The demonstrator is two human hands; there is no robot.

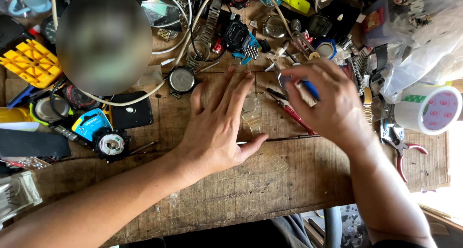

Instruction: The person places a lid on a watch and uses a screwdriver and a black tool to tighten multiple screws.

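Observation:
My left hand lies flat on the wooden workbench, fingers spread and pointing away, holding nothing. Under its fingertips and thumb lies a clear plastic watch strap. My right hand hovers just to the right, fingers pinched on a small blue-handled tool with a metal tip. A red-handled screwdriver lies under that hand, and a thin dark pin tool lies across the bench near my left thumb.
Watches and parts crowd the far bench: a round silver watch case, a black digital watch, a yellow holder, a roll of tape, red-handled pliers. A blurred round patch covers the upper left.

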